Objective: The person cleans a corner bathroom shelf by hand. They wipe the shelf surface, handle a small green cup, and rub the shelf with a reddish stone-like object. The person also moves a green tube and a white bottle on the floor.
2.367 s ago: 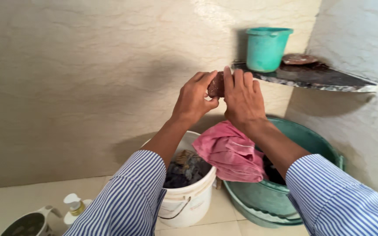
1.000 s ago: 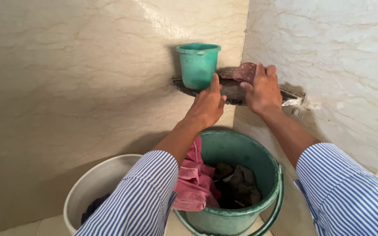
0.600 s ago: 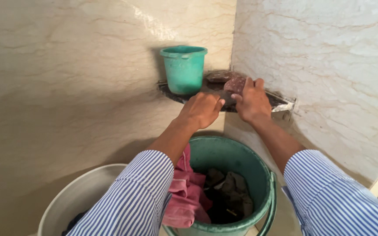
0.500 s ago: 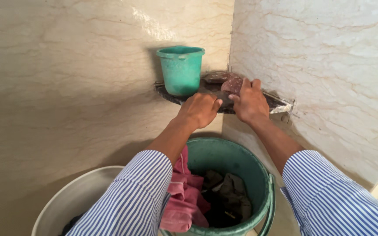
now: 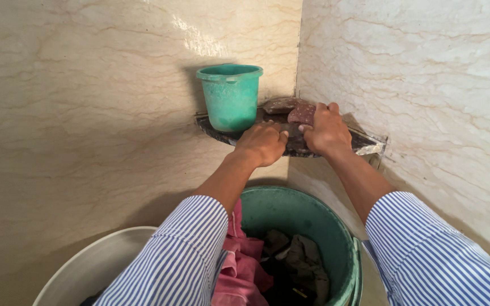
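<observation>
Seen from the head camera, two bare hands reach up to one dark, glossy stone corner shelf (image 5: 336, 148) fixed where two pale, veined marble-look walls meet. Both forearms wear blue-and-white striped sleeves. The right hand (image 5: 325, 131) lies on the shelf with its fingers curled around a small reddish-brown, rough-looking lump (image 5: 301, 114), gripping it where it sits on the shelf near the corner. Just behind that lump lies a second, flatter brownish piece (image 5: 282, 104), also on the shelf; there are two such pieces in all. The left hand (image 5: 263, 144) is loosely clenched at the front edge of the shelf, knuckles up, holding nothing that can be seen. Just left of the hands, one small teal plastic bucket (image 5: 229, 96) stands upright on the shelf, tapered and smooth with a rolled rim, its side dusted with pale residue. Below the arms stand two larger round tubs side by side on the floor. One is a green plastic tub (image 5: 336, 249) holding dark, crumpled cloths (image 5: 301, 266), with one pink cloth (image 5: 242, 266) draped over its left rim. The other is a white plastic bucket (image 5: 94, 269) at the lower left, only partly in view.
</observation>
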